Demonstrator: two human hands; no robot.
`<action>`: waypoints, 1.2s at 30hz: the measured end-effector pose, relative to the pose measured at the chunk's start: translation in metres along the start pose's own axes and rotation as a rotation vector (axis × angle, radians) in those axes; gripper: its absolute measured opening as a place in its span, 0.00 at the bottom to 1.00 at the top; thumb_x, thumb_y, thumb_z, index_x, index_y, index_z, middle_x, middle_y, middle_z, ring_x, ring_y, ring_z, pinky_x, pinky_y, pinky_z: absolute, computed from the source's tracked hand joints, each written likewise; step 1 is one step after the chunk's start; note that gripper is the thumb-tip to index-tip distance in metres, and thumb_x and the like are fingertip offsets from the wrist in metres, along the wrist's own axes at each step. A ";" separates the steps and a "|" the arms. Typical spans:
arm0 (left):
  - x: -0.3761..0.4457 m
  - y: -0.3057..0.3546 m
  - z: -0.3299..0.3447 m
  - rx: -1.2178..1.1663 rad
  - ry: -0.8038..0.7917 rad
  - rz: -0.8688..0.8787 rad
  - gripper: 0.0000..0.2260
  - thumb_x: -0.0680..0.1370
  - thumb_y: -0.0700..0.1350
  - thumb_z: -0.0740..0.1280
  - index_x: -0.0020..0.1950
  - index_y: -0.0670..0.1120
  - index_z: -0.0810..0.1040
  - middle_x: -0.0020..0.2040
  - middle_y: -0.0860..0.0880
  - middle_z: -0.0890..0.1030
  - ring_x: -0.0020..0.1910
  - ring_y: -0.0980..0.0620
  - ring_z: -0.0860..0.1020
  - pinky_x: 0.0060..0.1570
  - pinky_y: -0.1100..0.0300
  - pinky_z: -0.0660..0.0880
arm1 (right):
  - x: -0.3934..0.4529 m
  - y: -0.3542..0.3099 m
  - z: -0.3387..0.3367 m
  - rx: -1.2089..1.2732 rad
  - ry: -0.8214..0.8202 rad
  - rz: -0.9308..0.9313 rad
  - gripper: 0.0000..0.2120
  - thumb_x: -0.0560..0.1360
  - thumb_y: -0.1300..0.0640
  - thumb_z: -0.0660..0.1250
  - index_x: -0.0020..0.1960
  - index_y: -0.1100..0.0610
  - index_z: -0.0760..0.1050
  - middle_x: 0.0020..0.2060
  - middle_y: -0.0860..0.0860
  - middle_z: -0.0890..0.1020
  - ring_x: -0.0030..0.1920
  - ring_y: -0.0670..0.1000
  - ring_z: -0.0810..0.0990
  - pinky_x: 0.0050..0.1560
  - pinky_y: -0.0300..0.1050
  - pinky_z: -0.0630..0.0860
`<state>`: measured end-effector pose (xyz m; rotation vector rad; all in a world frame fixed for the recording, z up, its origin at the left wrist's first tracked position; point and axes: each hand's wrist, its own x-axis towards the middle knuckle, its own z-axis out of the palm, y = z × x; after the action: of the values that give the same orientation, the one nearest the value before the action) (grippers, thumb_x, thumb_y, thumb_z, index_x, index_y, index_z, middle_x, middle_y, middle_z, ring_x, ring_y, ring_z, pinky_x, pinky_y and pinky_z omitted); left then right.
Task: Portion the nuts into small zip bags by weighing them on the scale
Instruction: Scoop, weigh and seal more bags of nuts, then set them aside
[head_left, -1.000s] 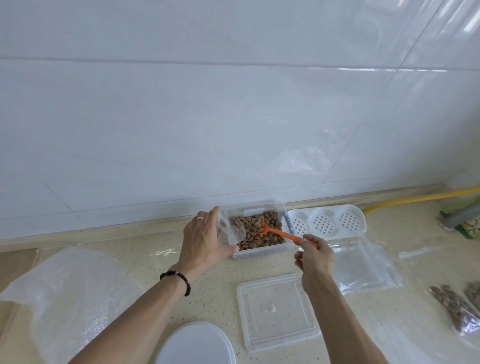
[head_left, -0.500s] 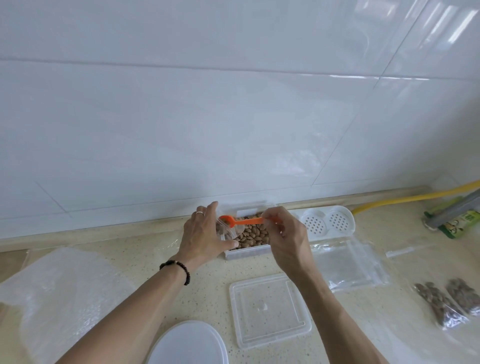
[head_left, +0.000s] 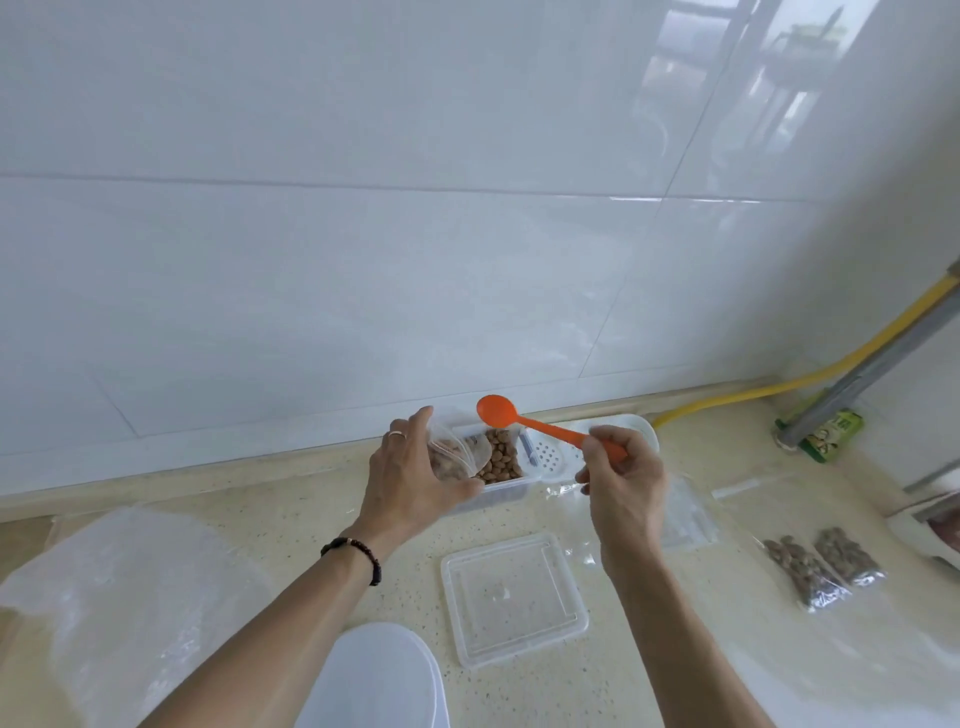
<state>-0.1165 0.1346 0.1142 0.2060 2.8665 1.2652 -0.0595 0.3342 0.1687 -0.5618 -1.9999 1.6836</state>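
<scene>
Left hand (head_left: 415, 483) holding small bag (head_left: 460, 457) open over nut box (head_left: 498, 467), right hand (head_left: 621, 478) pinching orange spoon (head_left: 524, 420) above it, clear lid (head_left: 514, 597) near counter edge, bare counter between arms

Yellow hose (head_left: 810, 375) along the white tiled wall (head_left: 363, 234), green packet (head_left: 831, 436) in the counter corner.
</scene>
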 end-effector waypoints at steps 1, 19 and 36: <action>-0.009 0.008 -0.002 -0.038 0.003 0.010 0.53 0.58 0.71 0.72 0.75 0.49 0.57 0.58 0.51 0.66 0.61 0.50 0.68 0.62 0.52 0.67 | -0.004 0.001 -0.008 0.045 0.039 0.049 0.06 0.76 0.64 0.67 0.45 0.54 0.79 0.31 0.53 0.80 0.28 0.47 0.78 0.31 0.40 0.75; -0.132 0.062 0.035 -0.257 -0.136 0.287 0.47 0.62 0.59 0.80 0.74 0.48 0.60 0.66 0.46 0.69 0.63 0.55 0.68 0.64 0.49 0.71 | -0.201 0.148 -0.116 0.288 0.460 0.753 0.03 0.78 0.62 0.66 0.48 0.56 0.77 0.46 0.56 0.85 0.37 0.51 0.79 0.37 0.43 0.75; -0.175 0.044 0.012 -0.117 -0.178 0.359 0.52 0.61 0.66 0.75 0.76 0.49 0.56 0.67 0.48 0.67 0.59 0.59 0.64 0.64 0.45 0.68 | -0.203 0.098 -0.108 -0.226 0.279 0.461 0.19 0.79 0.43 0.63 0.38 0.56 0.73 0.35 0.49 0.75 0.40 0.52 0.74 0.42 0.47 0.71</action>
<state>0.0629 0.1521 0.1294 0.8180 2.6722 1.3751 0.1690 0.3185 0.0696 -1.3460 -1.9615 1.5145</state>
